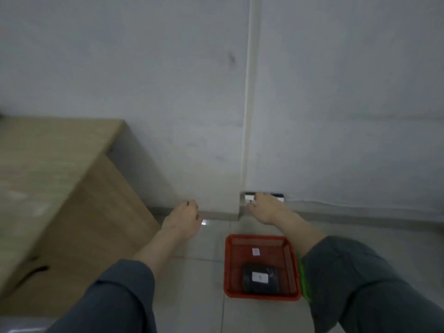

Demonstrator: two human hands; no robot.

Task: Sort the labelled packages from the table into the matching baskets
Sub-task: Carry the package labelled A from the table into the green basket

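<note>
Red basket (pixel 262 241) on floor below right hand (pixel 264 209), holding one black package (pixel 260 277) with white label; second white label on basket bottom. Left hand (pixel 185 218) loosely curled, empty. Right hand empty, fingers bent. Wooden bench (pixel 48 169) left of left hand.

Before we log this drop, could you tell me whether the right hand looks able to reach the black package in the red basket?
Probably yes: the black package lies uncovered in the open-topped red basket, directly below the right hand.
</note>
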